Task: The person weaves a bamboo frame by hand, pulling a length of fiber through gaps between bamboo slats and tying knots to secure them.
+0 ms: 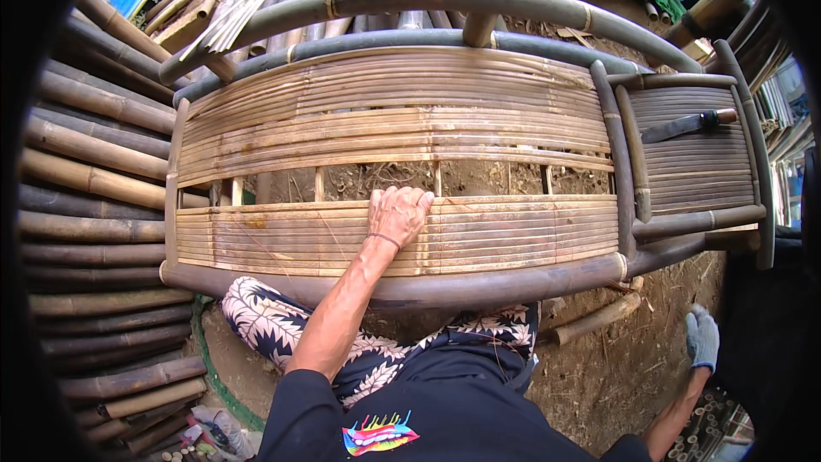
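Across my lap lies a bamboo bench frame with a seat of thin bamboo slats. A gap runs lengthwise through the slats, with cross-pieces and the ground showing through it. My left hand, bare, curls over the inner edge of the near band of bamboo slats, fingers bent down into the gap. My right hand wears a pale grey-blue glove and is held low at the far right, away from the bench; its fingers are too small to make out. A knife with a wooden handle rests on the smaller slatted panel.
Bamboo poles are stacked along the left side. More poles and a bundle of pale split strips lie beyond the bench. A short bamboo piece is on the dirt ground to the right. Cut bamboo ends fill the lower right.
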`<state>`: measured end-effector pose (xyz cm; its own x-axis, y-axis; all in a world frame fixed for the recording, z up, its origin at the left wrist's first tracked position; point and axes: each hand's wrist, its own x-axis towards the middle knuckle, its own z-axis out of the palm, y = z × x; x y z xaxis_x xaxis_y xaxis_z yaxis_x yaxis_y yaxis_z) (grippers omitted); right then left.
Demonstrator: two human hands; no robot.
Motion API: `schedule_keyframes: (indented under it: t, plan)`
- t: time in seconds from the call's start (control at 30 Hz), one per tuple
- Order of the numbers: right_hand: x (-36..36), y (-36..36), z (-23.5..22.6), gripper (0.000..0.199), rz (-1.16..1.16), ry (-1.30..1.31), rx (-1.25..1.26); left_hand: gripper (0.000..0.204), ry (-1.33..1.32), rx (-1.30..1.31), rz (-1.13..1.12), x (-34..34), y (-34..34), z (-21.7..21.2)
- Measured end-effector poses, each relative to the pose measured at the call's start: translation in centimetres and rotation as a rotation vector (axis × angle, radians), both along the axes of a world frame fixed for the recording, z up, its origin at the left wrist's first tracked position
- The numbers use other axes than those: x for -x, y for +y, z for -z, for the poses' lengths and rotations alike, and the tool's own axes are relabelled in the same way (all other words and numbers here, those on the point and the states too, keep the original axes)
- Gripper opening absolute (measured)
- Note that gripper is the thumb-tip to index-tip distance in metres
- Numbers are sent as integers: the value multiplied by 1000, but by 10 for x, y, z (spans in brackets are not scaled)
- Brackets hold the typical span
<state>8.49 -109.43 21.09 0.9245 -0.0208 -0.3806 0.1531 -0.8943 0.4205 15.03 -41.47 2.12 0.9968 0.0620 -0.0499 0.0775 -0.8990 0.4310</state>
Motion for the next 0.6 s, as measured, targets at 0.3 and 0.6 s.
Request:
schedule_keyframes:
  t: [0.3,0.6]
  plan:
    - [-32,81,-151,46,70,-1339,-996,44,27,12,-1,2,0,4]
    - [-32,76,19,43,203,-741,-293,39,282,103,12,-12,4,-2]
